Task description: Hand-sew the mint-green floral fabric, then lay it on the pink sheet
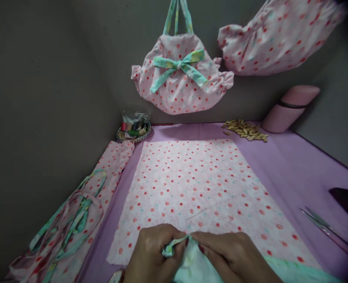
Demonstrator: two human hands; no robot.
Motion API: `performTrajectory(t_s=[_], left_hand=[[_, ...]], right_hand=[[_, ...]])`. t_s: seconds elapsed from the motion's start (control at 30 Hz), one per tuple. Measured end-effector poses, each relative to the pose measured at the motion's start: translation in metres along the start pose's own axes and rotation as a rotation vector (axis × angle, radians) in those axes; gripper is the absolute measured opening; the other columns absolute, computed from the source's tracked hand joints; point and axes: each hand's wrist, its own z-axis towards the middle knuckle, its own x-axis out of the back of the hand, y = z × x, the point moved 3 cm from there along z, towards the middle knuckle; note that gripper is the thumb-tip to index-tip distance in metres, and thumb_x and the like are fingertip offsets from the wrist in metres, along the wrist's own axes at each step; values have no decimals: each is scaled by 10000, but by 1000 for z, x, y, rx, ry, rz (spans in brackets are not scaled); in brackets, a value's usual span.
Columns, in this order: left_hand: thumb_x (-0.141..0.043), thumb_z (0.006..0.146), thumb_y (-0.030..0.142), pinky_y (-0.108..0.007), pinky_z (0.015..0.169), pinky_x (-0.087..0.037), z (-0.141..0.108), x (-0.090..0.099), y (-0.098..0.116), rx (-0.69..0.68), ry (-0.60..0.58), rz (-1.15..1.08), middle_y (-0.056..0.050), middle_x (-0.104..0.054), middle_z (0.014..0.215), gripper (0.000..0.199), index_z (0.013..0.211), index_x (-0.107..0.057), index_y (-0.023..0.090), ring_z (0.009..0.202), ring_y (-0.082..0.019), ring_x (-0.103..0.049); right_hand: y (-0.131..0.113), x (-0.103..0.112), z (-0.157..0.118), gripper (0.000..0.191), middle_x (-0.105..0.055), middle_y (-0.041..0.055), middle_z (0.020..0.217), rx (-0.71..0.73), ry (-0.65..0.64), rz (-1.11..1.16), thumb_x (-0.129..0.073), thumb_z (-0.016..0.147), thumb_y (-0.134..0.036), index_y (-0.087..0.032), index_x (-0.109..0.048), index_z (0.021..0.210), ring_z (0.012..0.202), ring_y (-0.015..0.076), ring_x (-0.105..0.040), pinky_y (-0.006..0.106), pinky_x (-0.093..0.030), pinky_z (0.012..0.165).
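Note:
At the bottom centre, my left hand [159, 251] is closed round a folded edge of mint green fabric [188, 264]. Its fingertips meet those of my right hand [231, 251], which pinches the same edge just to the right. Between the two, the green edge rises to a small peak, and a folded end curls out over my left fingers. The rest of the green fabric hangs below my hands and spreads to the lower right. Beneath and beyond lies a flat pink fabric piece [188, 177] with red flower dots.
Folded pink fabric [115, 155] with tangled ties [79, 216] lies left. A basket of thread [134, 133], peanuts [246, 130] and a pink bottle [288, 110] stand behind. Scissors [327, 230] lie right. A bag with a bow [178, 86] and another bag [274, 43] hang above.

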Motion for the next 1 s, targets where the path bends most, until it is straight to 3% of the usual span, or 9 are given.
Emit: performTrajectory(t_s=[0.17,0.27,0.37,0.47,0.53,0.63,0.77,0.83,1.0], left_hand=[[-460,818,167,-186,465,-377,-3,-1,2,-191,29,105,-23,-624,521,246,643,-629,132,462,-106,-571],[-436,839,194,-196,446,-358,-3,-2,3,-228,36,125,-20,-589,486,289,611,-602,135,439,-105,-544],[-427,850,201,-187,436,-348,-3,-4,5,-193,0,71,-14,-570,465,320,580,-588,137,415,-92,-517],[-444,835,189,-172,447,-367,-2,-6,7,-161,-42,-10,-16,-589,473,304,585,-607,134,421,-89,-531],[-483,814,177,-158,464,-387,-1,-4,6,-118,-19,-59,-20,-633,518,232,656,-648,131,452,-90,-567],[-523,790,160,-147,512,-423,1,0,1,-6,28,-110,-19,-688,610,161,742,-676,148,533,-100,-619],[-524,788,147,-148,537,-439,1,3,-5,124,64,-134,4,-689,631,158,734,-671,172,566,-99,-618],[-526,785,143,-147,535,-440,1,2,-6,135,64,-136,10,-690,640,156,741,-672,179,571,-97,-618],[-533,775,129,-158,554,-457,2,2,-6,110,74,-115,2,-699,654,151,740,-672,177,589,-107,-632]], right_hand=[[4,-7,0,316,-694,10,648,-32,-2,-179,-326,882,-236,-228,-611,747,556,162,-647,222,-424,508],[5,-13,0,269,-656,8,561,-48,-19,-254,-378,847,-244,-213,-543,638,478,155,-613,220,-384,454],[3,-16,-1,197,-629,12,532,6,-25,-315,-433,799,-245,-208,-510,621,446,157,-592,230,-341,421],[2,-15,0,261,-628,16,551,30,5,-271,-347,860,-243,-209,-513,662,487,158,-611,232,-368,462],[4,-12,1,309,-638,10,594,17,31,-156,-288,904,-247,-215,-526,709,533,144,-623,216,-400,506],[5,-6,1,209,-600,-21,557,-8,82,-23,-364,889,-301,-215,-527,792,485,122,-577,194,-391,471],[4,-2,-1,223,-547,-31,501,18,131,-50,-424,853,-293,-209,-482,655,443,107,-517,187,-351,426],[1,-1,-2,303,-563,-17,524,88,154,-55,-369,877,-243,-201,-478,598,469,102,-525,187,-361,451],[-3,1,-4,256,-587,-11,531,185,198,-36,-417,856,-250,-192,-550,645,462,107,-523,205,-373,463]])
